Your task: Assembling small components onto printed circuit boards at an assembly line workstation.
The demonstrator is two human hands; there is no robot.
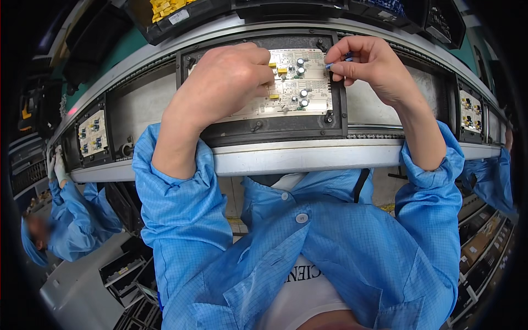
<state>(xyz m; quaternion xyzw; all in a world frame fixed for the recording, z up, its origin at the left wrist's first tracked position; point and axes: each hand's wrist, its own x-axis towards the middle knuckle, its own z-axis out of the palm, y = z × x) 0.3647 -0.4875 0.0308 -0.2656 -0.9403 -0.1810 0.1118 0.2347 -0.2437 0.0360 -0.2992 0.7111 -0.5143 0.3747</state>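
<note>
Two silver metal rails [308,158] edge the conveyor line on my feed, curved by the fisheye. Black plastic bins stand beyond, one heaped with yellow parts [168,7]. Far left, a co-worker in blue [77,223] with pale gloves.

Large cream rectangular circuit board [319,82] sits in a flat black frame [297,128] between the rails; long axis left to right, along the line. Its left part lies under the bare left hand [228,82], fingers curled down; I cannot tell whether they grasp anything.

Bare right hand [368,66]: thumb and forefinger pinch a tiny blue component [329,66] at the board's right edge. I cannot make out which way it points. More blue shows between the fingers.

Board face printed, studded with yellow blocks [282,71] and upright cylinders [301,71]. Sleeves [184,203]: blue, creased, fine grid weave.
</note>
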